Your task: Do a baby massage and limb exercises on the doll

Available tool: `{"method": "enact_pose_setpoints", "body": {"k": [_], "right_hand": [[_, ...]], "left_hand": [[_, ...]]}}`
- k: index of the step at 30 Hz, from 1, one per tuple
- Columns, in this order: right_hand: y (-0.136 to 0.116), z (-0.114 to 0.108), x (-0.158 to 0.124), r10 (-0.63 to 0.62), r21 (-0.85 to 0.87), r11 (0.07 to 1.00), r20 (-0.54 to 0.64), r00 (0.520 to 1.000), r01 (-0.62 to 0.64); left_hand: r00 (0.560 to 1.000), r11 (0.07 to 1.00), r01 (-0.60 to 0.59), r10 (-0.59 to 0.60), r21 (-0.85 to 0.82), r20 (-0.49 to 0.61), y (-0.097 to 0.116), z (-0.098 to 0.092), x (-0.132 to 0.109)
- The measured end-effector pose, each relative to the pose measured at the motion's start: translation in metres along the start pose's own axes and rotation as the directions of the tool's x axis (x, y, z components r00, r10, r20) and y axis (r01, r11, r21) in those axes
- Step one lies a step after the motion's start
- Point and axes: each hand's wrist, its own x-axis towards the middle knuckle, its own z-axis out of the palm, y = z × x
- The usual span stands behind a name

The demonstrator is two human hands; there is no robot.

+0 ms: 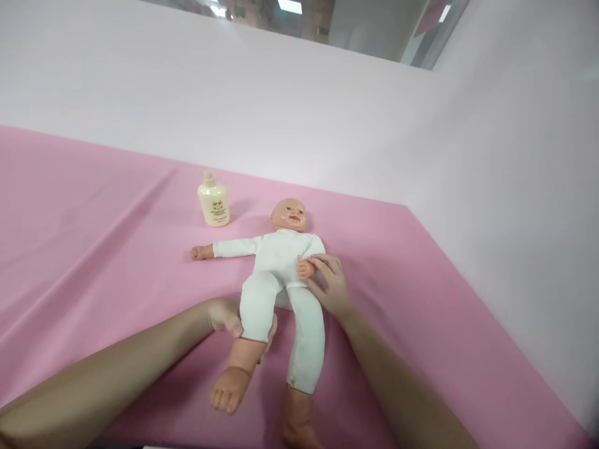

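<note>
A baby doll (281, 255) with a white cloth body lies on its back, head away from me. My left hand (227, 318) is wrapped round the doll's bent leg on the left, just above the bare plastic foot; the fingers pass behind it and show partly on its other side. At the doll's arm on the right, my right hand (330, 280) holds the small plastic hand between thumb and fingers, over the belly. The doll's other arm stretches out to the left, and its other leg points toward me.
A pale yellow lotion bottle (214, 202) stands upright left of the doll's head. Pink cloth (116, 249) with some creases covers the table. White walls (234, 106) rise behind and to the right, with a window (365, 25) at the top.
</note>
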Motion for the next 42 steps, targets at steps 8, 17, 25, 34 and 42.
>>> {"method": "enact_pose_setpoints", "body": {"k": [8, 17, 25, 34, 42], "right_hand": [[0.000, 0.002, -0.001, -0.049, -0.037, 0.998, -0.004, 0.999, 0.049], [0.000, 0.002, -0.001, 0.003, 0.036, 0.999, -0.032, 0.999, -0.002], [0.007, 0.001, -0.001, 0.175, 0.189, 0.970, -0.111, 0.978, -0.152], [0.021, 0.009, -0.001, 0.404, 0.403, 0.861, -0.175, 0.898, -0.309], [0.019, 0.006, 0.008, 0.609, 0.649, 0.654, -0.149, 0.779, -0.388]], "left_hand": [[0.996, 0.996, -0.081, 0.082, 0.022, -0.040, -0.006, -0.003, -0.001], [0.999, 0.999, -0.042, 0.042, 0.014, -0.027, -0.005, -0.002, -0.002], [0.999, 0.999, -0.042, 0.042, -0.003, 0.018, -0.003, -0.002, 0.000], [0.997, 1.000, -0.022, 0.021, 0.020, 0.074, 0.004, 0.002, 0.004], [0.994, 0.997, 0.043, -0.049, 0.060, 0.097, 0.011, 0.005, 0.005]]}}
